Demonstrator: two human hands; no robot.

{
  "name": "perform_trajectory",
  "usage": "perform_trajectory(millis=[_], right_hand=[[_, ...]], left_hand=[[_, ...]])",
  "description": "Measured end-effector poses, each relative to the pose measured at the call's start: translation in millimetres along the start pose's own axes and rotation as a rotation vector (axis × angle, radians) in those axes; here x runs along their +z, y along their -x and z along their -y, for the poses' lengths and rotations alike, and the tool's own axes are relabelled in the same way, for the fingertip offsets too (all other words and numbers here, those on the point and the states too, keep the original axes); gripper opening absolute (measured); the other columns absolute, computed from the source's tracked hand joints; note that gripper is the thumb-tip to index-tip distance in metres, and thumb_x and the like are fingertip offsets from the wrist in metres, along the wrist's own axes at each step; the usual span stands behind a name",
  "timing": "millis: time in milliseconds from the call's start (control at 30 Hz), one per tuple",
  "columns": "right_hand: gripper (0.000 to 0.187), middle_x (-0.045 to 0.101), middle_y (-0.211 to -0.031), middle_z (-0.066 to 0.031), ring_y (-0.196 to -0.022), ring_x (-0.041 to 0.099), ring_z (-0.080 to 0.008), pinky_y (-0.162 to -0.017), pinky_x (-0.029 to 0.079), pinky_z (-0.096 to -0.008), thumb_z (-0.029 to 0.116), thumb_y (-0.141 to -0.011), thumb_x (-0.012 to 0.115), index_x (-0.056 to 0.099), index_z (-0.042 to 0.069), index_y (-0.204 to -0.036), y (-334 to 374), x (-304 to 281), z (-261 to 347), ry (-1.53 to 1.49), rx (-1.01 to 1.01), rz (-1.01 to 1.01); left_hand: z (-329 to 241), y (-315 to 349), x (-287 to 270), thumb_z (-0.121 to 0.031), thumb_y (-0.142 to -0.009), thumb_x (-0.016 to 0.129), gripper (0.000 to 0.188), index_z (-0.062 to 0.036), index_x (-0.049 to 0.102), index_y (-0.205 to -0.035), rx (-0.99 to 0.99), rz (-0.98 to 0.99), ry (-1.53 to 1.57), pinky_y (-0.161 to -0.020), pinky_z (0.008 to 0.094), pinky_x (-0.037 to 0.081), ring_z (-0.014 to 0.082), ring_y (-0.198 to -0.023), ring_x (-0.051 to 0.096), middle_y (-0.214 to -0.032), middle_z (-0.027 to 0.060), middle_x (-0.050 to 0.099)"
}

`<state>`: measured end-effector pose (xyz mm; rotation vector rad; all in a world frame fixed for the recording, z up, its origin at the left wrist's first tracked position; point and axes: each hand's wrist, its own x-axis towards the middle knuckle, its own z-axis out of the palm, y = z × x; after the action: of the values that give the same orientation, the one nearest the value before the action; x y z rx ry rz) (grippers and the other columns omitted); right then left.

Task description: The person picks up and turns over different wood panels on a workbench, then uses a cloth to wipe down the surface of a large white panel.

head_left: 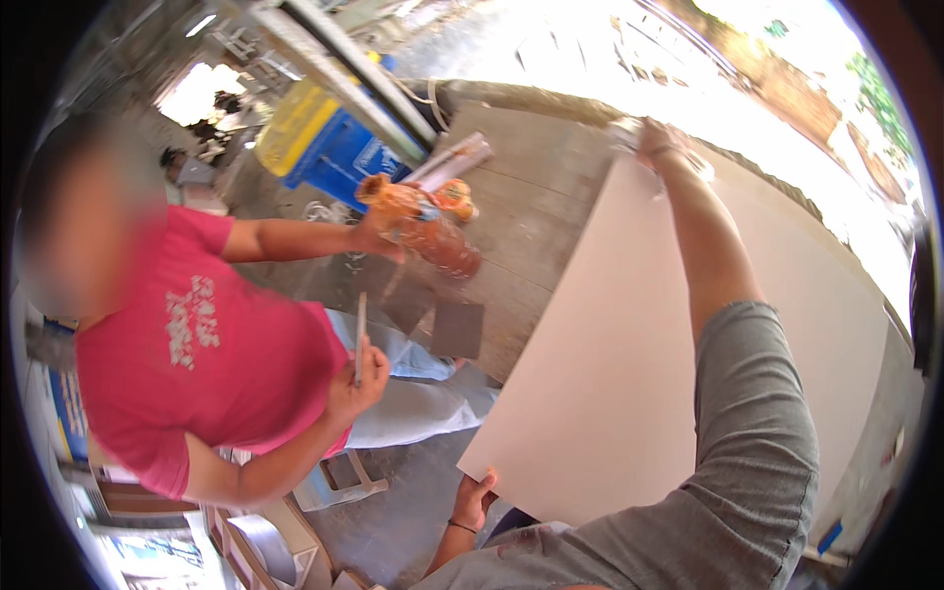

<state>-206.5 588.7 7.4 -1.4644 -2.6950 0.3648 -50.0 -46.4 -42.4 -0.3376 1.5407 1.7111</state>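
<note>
Right now I have both hands on a large pale board (629, 374) that lies tilted across the view, its long axis running from the near-left corner up toward the far right. My left hand (474, 500) is closed on the near corner, fingers curled over the edge. My right hand (657, 140) reaches along the far edge at full arm stretch; it seems to grip that edge, though glare hides the fingers, so I cannot tell for sure. The left hand is the nearer one. Beside me a person in a pink shirt (216, 364) holds an orange bottle (433, 236) and a thin stick (360, 339), just off the board's left edge.
</note>
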Motion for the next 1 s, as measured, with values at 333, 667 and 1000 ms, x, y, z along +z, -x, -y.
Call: perform_trajectory(millis=[333, 667, 1000], right_hand=[[0.067, 0.047, -0.117, -0.0126, -0.112, 0.043, -0.0334, -0.092, 0.035, -0.048, 0.004, -0.066, 0.059, 0.04, 0.017, -0.129, 123, -35, -71, -0.004, -0.279, -0.498], [0.067, 0.048, -0.107, -0.013, -0.104, 0.045, -0.0324, -0.086, 0.034, -0.0429, 0.004, -0.056, 0.063, 0.048, 0.007, -0.121, 550, -9, -102, 0.074, -0.396, 0.277], [0.057, 0.047, -0.105, -0.0153, -0.102, 0.046, -0.0312, -0.078, 0.034, -0.0412, 0.011, -0.057, 0.066, 0.054, 0.008, -0.113, 569, 0, -61, 0.038, -0.581, 0.296]], left_hand=[[-59, -45, 44, -0.038, -0.078, 0.065, 0.052, 0.0039, 0.055, -0.107, 0.948, -0.258, -1.161, -0.088, 0.0442, 0.041, 0.0365, -0.099, 0.053, -0.103, 0.0204, 0.058], [-63, -116, 67, -0.056, -0.084, 0.047, 0.058, -0.0016, 0.06, -0.099, 0.675, -0.145, -1.302, -0.075, 0.0447, 0.048, 0.0368, -0.091, 0.059, -0.094, 0.0219, 0.062], [-63, -110, 81, -0.046, -0.088, 0.049, 0.044, -0.0024, 0.051, -0.092, 0.722, -0.14, -1.299, -0.069, 0.0438, 0.048, 0.0345, -0.087, 0.059, -0.092, 0.017, 0.06]])
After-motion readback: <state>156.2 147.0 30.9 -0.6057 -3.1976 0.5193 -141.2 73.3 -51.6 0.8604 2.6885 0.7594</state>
